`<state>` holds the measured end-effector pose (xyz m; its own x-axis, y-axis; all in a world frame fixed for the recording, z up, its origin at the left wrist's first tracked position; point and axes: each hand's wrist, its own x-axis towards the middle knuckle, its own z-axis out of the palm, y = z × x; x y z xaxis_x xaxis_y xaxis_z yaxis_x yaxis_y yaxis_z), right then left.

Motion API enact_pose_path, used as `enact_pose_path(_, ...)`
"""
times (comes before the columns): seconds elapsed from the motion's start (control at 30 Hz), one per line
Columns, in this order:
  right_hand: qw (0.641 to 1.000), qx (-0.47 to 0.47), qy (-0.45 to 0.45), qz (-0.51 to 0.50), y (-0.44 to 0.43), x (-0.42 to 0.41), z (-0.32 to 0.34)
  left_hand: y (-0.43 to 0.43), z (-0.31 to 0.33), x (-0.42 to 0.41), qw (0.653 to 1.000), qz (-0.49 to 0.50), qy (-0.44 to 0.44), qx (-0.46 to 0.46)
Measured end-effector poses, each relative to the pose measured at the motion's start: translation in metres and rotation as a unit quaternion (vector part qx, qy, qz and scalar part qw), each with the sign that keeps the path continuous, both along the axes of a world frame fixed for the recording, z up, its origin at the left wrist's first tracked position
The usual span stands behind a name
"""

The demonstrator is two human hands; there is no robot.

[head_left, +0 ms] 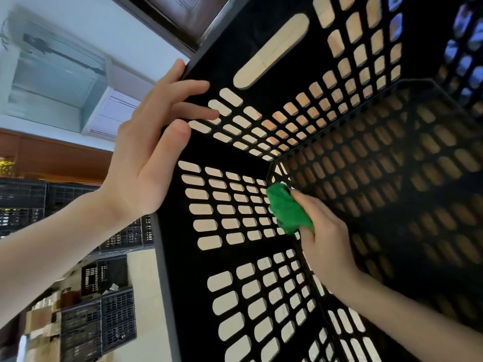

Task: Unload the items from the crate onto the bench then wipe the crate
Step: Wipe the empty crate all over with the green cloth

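Note:
A large black slotted plastic crate (198, 257) fills the view, seen tilted, with its inside facing me and nothing inside it. My left hand (151, 152) holds the crate's rim at a corner, fingers laid over the edge onto the inner wall. My right hand (326, 244) reaches inside and grips a bunched green cloth (287, 210), pressing it against the inner corner where the side wall meets the bottom.
Several stacked black crates (104, 322) stand at the left beyond the crate, some with boxes and packets inside. A light floor (142, 296) shows beside them. A window (55, 71) and a brown wooden panel (52, 155) lie further off.

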<state>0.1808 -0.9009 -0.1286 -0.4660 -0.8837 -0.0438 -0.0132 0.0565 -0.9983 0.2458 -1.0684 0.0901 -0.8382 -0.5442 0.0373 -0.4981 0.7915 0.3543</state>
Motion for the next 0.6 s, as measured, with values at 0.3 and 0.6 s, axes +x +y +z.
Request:
enact_pose_path(0.3,0.97,0.028,-0.016,0.241,-0.057,-0.001,-0.015,0.0,0.0,0.002,1.0,0.004,-0.004,-0.003)
enact_pose_path(0.6,0.992,-0.017,0.015,0.125,-0.029,-0.005,-0.025,0.001,-0.002,-0.001,1.0,0.006,-0.007,0.005)
